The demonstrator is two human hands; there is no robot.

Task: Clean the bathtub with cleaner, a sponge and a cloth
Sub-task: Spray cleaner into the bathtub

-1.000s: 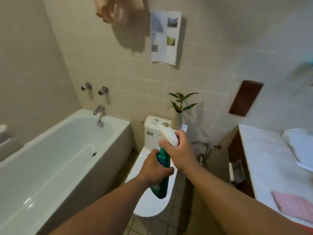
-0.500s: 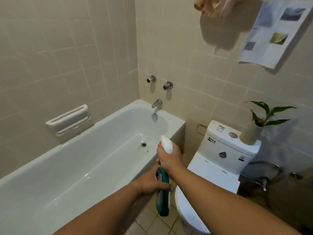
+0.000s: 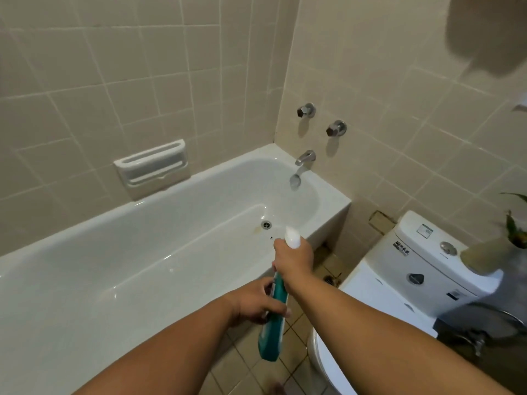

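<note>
A white bathtub (image 3: 85, 232) fills the left and middle of the head view, its drain (image 3: 266, 224) near the tap end. I hold a green cleaner bottle (image 3: 271, 334) with a white spray head over the tub's near rim. My right hand (image 3: 293, 259) grips the spray head, whose nozzle points toward the drain. My left hand (image 3: 256, 302) grips the green body lower down. No sponge or cloth shows.
A spout (image 3: 303, 161) and two tap handles (image 3: 320, 119) are on the end wall. A soap holder (image 3: 152, 166) is set into the left wall. A white toilet (image 3: 399, 283) stands right of the tub, with a potted plant (image 3: 484, 252) on its tank. Tiled floor lies between.
My view has swung left from the toilet to the tub. Both hands have carried the bottle along, and it now sits over the tub's near rim, closer to the drain.
</note>
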